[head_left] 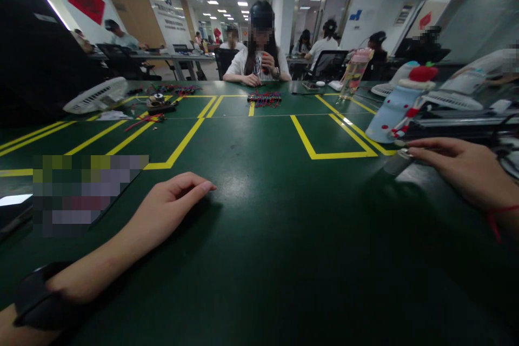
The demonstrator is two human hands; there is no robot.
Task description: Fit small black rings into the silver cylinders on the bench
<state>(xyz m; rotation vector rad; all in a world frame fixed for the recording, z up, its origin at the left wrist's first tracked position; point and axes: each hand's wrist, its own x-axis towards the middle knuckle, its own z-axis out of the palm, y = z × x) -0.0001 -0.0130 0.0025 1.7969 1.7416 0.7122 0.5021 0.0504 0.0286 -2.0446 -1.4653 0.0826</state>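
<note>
On the right, my right hand [466,167] has its thumb and fingers closed at the top of a small silver metal cylinder [399,162]. The cylinder tilts slightly at the table, and a small flat disc [400,143] shows above it by the fingertips. A pale blue snowman-shaped bottle [391,113] with a red top stands just behind it. My left hand [178,197] rests on the green table [259,238], thumb and fingertips together, with nothing visible in them. A pixelated flat item [85,194] lies to its left.
Yellow tape [344,155] marks areas on the table. Wired parts [264,99] lie ahead, near a seated person [259,57]. A white fan [97,96] and loose components [160,102] are at far left. A clear bottle [354,75] and more fans [454,98] stand at right.
</note>
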